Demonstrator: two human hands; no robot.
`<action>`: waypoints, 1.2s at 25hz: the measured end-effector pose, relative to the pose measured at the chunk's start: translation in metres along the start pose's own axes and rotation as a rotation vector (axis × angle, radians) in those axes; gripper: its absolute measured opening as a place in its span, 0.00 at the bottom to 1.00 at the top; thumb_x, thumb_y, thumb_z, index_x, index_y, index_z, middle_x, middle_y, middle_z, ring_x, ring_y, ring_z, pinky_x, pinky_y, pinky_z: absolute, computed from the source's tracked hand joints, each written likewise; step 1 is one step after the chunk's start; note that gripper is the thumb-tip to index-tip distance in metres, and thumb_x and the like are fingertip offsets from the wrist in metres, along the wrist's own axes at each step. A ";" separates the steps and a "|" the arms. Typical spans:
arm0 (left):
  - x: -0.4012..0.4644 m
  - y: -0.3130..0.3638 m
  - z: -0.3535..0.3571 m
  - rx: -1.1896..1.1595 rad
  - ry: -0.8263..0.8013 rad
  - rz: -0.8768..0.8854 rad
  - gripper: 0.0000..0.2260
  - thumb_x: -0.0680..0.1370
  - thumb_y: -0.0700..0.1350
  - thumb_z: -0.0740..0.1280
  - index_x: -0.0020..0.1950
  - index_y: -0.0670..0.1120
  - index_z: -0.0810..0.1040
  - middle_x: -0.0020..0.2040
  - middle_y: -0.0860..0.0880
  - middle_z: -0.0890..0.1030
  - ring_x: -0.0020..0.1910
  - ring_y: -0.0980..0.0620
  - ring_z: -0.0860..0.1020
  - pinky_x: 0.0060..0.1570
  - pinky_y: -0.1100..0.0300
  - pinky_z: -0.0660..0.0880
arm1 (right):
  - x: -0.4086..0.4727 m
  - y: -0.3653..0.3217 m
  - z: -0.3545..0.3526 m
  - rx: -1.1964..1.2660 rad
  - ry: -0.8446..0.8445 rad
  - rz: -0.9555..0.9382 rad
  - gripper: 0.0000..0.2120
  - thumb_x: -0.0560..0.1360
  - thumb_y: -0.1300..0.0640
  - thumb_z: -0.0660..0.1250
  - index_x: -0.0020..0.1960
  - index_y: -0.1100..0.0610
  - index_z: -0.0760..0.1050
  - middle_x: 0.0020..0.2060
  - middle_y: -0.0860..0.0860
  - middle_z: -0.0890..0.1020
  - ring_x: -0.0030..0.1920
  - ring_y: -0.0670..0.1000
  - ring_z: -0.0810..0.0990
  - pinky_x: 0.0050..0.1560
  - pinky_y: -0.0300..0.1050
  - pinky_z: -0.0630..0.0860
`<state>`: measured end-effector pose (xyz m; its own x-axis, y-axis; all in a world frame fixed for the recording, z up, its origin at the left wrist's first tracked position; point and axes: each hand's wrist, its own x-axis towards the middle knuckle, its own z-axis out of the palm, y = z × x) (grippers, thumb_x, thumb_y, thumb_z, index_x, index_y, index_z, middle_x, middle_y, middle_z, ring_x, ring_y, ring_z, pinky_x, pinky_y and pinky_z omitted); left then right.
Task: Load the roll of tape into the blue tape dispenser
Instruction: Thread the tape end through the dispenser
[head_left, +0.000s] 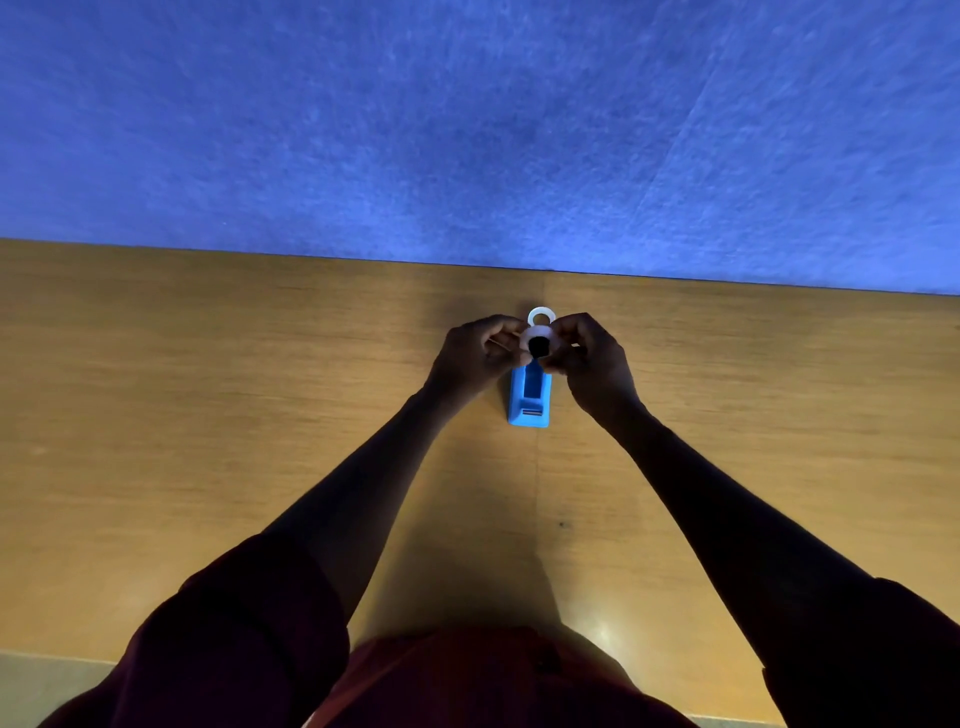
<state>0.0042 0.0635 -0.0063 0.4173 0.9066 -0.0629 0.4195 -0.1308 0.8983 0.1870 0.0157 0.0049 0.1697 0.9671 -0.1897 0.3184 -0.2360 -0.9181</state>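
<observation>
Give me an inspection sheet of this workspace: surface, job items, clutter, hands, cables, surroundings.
Surface: wooden table, bare around the work.
Job's things: blue tape dispenser on the table, cradle empty; white tape roll with dark centre held above it; a second white ring behind it on the table.
Clutter: nothing seen.
Hands: left hand and right hand both pinch the tape roll.
Cables: nothing seen.
Surroundings: blue wall behind the table.

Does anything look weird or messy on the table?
Nothing looks spilled or broken. Both hands, left hand and right hand, hold a tape roll above the blue dispenser. A second white ring lies behind them.
</observation>
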 end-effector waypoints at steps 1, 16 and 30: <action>0.000 -0.001 0.001 0.002 -0.006 -0.004 0.15 0.74 0.43 0.76 0.59 0.44 0.82 0.50 0.50 0.86 0.48 0.59 0.84 0.46 0.67 0.79 | 0.002 -0.001 0.000 0.011 0.000 0.005 0.09 0.80 0.58 0.67 0.58 0.61 0.75 0.49 0.54 0.82 0.44 0.51 0.85 0.40 0.39 0.81; -0.010 0.012 0.018 0.337 0.222 0.123 0.10 0.78 0.50 0.72 0.52 0.44 0.81 0.44 0.50 0.84 0.42 0.56 0.82 0.39 0.57 0.81 | -0.002 -0.017 0.007 0.001 -0.012 0.010 0.21 0.74 0.54 0.74 0.66 0.56 0.76 0.56 0.45 0.81 0.52 0.41 0.83 0.44 0.28 0.78; -0.006 0.010 0.004 0.175 -0.046 0.053 0.27 0.74 0.45 0.77 0.72 0.45 0.73 0.53 0.49 0.86 0.49 0.56 0.84 0.49 0.61 0.82 | 0.000 -0.007 -0.005 0.008 -0.121 0.015 0.18 0.76 0.58 0.71 0.66 0.55 0.77 0.56 0.50 0.84 0.54 0.46 0.84 0.54 0.45 0.82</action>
<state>0.0089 0.0548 0.0016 0.4774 0.8778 -0.0408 0.5277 -0.2492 0.8120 0.1895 0.0168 0.0132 0.0605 0.9681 -0.2432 0.3089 -0.2499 -0.9177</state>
